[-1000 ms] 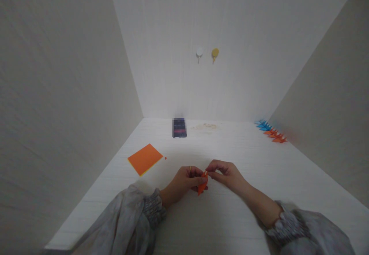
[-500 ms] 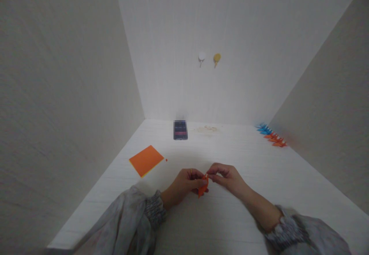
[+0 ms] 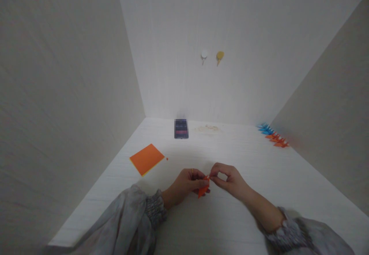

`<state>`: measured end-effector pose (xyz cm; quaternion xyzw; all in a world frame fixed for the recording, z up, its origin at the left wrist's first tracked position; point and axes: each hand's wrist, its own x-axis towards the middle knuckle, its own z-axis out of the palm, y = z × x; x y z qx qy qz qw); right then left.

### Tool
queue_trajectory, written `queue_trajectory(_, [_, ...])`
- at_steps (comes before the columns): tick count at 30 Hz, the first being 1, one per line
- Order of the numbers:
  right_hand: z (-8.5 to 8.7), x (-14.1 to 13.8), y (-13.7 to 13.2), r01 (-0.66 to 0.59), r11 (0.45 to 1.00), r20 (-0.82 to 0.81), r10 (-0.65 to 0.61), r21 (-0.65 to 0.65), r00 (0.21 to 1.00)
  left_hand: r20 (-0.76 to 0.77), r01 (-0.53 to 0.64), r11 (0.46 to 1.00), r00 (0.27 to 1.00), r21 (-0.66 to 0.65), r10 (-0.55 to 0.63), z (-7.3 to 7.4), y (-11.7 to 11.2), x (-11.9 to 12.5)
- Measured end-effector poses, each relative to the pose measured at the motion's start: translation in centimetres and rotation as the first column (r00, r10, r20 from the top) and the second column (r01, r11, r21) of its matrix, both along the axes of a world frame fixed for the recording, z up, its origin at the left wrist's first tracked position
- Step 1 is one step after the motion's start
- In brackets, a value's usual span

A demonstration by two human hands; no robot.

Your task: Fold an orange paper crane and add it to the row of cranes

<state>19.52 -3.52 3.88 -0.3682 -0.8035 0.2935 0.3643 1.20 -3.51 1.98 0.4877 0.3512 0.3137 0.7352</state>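
A small folded orange paper piece [image 3: 203, 188] is held between both hands just above the white table [image 3: 219, 224]. My left hand [image 3: 186, 184], with a ring on one finger, grips its body with closed fingers. My right hand [image 3: 227, 178] pinches the upper tip of the same piece between thumb and forefinger. The rest of the paper's shape is hidden by the fingers.
A flat stack of orange paper sheets [image 3: 146, 158] lies at the left, with a tiny orange scrap [image 3: 167, 158] beside it. A dark phone-like object [image 3: 181, 128] stands at the back. A row of blue and orange folded paper figures [image 3: 272, 135] lines the right wall. Two round hooks [image 3: 211, 56] are on the back wall.
Both hands stay on the orange piece; my right hand's pinch has shifted slightly on its tip. The view has drifted a little.
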Motion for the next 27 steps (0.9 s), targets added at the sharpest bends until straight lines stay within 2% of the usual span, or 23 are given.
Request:
queue_trajectory(6, [0.0,-0.4,-0.4,-0.004,0.985,0.031,-0.001,0.17,1.0,0.052,-0.044,0.999,0.998,0.0,0.044,0.0,0.1,0.2])
queue_trajectory(12, [-0.4,-0.8,-0.8,0.025,0.935,0.103,-0.066,0.354,0.992,0.103,-0.079,0.995,0.992,0.057,0.072,-0.3,0.4,0.3])
queue_trajectory(17, [-0.4,-1.0,-0.7,0.074,0.892,0.111,-0.138,0.446,0.984,0.106,-0.117,0.988,0.989,0.099,0.107,-0.1,0.3,0.3])
queue_trajectory(20, [-0.4,-1.1,-0.7,0.061,0.867,0.137,-0.147,0.495,0.98,0.105,-0.124,0.988,0.988,0.09,0.115,0.1,0.3,0.3])
queue_trajectory(27, [-0.7,-1.0,-0.6,0.029,0.831,0.172,-0.149,0.555,0.974,0.143,-0.08,0.994,0.987,0.074,0.069,-0.3,0.2,0.2])
